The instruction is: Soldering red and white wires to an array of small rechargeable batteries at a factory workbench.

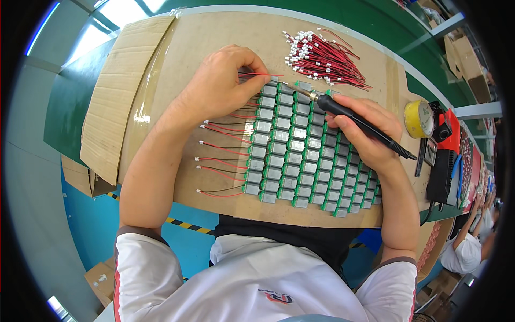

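My left hand pinches a thin red wire between thumb and forefinger, at the far left corner of a block of small modules. My right hand grips a black-handled soldering iron, its tip pointing left toward the same corner, near the wire's end. Whether tip and wire touch is too small to tell. The modules are grey blocks with green circuit-board edges, laid in close slanting rows. Along the left column, red and black wires with white plugs extend from several modules; my left hand hides part of others.
Beyond the modules lies a pile of red and black wires with white connectors. Yellow tape, a red holder and a black box stand at the right. A cardboard flap covers the left side. Other people work far right.
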The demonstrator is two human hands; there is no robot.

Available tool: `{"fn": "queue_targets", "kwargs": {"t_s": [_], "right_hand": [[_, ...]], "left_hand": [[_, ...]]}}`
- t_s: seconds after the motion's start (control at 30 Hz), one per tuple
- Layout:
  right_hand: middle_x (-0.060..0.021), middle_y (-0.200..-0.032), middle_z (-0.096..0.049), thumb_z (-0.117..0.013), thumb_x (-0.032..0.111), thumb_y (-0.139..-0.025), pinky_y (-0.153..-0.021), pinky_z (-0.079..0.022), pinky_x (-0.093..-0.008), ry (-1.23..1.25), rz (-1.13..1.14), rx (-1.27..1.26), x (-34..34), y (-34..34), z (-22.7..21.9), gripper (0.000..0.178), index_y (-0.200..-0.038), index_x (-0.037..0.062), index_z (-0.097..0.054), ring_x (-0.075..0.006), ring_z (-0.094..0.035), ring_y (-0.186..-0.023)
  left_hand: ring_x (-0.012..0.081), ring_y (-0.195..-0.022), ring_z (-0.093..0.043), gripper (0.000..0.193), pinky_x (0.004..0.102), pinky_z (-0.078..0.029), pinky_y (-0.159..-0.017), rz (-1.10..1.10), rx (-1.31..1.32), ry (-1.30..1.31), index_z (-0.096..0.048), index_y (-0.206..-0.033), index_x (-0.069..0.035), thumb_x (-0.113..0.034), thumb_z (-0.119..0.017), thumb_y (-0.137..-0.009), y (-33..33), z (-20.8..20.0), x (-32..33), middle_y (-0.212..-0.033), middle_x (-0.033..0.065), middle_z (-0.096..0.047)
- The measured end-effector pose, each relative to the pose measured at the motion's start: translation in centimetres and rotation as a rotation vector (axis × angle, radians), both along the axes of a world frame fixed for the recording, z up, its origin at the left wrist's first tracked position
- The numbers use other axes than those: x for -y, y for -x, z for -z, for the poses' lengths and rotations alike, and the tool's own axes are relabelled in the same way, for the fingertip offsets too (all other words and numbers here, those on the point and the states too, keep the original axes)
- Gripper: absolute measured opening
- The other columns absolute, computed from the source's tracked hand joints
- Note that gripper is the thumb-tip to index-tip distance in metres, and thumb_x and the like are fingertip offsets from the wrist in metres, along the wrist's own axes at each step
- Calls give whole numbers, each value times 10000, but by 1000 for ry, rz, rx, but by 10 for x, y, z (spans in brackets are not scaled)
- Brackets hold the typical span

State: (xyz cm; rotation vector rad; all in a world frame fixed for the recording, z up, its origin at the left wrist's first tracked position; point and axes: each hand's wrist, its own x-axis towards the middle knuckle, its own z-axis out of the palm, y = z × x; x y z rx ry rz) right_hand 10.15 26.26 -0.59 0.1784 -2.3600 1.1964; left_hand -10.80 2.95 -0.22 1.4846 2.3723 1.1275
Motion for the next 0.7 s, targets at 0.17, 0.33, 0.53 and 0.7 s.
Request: {"fn": "queue_targets", "kwargs": {"t_s": [0.17, 0.33, 0.53, 0.7], "right_hand": [[-126, -938, -785, -826, 27, -868, -692, -552, -269, 1, 3, 18, 1, -1, -1, 334, -1191, -37, -767, -167, -730, -789], [-127, -937, -786, -831, 26, -863, -697, -554, -271, -7, 2, -4, 1, 0, 0, 339, -1190, -38, -767, -170, -732, -792], [-126, -940, -787, -827, 32, -869, -700, -556, -276, -13, 10, 0, 0, -1, 1, 336, -1193, -34, -767, -178, -735, -793], [-114, -924, -793, -811, 25, -880, -717, -567, -277, 21, 9, 0, 1, -3, 0, 339, -1207, -45, -760, -175, -744, -810]], "left_hand": [[238, -947, -694, 126, 371, -554, -879, -1, 2, 1, -747, -966, -2, -120, -766, -925, 0, 0, 0, -975, 95, -756], [241, -956, -695, 119, 375, -555, -888, -2, -10, 14, -744, -961, -3, -113, -766, -920, 0, 0, 1, -978, 94, -758], [244, -960, -697, 115, 376, -556, -900, -1, -10, 10, -742, -955, -2, -108, -765, -917, 0, 2, 0, -983, 94, -760], [242, -960, -697, 115, 377, -556, -899, -8, -6, 10, -741, -953, -2, -108, -767, -916, -1, 0, 0, -979, 92, -760]]}}
